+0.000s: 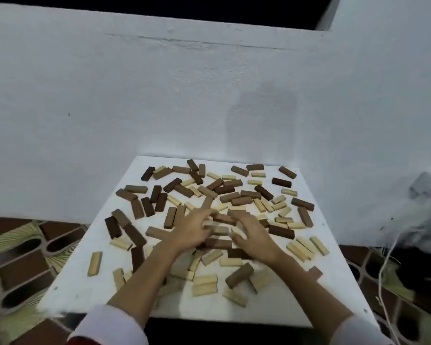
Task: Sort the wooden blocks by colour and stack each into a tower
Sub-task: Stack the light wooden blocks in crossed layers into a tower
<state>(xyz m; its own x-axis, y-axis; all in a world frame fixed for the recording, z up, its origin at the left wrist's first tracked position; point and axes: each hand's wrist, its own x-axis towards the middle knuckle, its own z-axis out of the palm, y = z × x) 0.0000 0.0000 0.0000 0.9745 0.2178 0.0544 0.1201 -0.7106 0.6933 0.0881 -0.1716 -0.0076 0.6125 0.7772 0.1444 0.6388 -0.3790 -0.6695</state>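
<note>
With the wooden blocks (224, 195) scattered unsorted over the white table (67, 277), I'd rake pale ones aside, left hand (192, 227) and right hand (253, 235) both loosely spread, pinching nothing clearly.

I see a rough white plastered wall (159, 100) rising behind a white desk (271, 307), with a dark opening (184, 8) above it. The floor (23, 257) shows brown and green patterned tiles, and a white cord (383, 270) trails at right.
</note>
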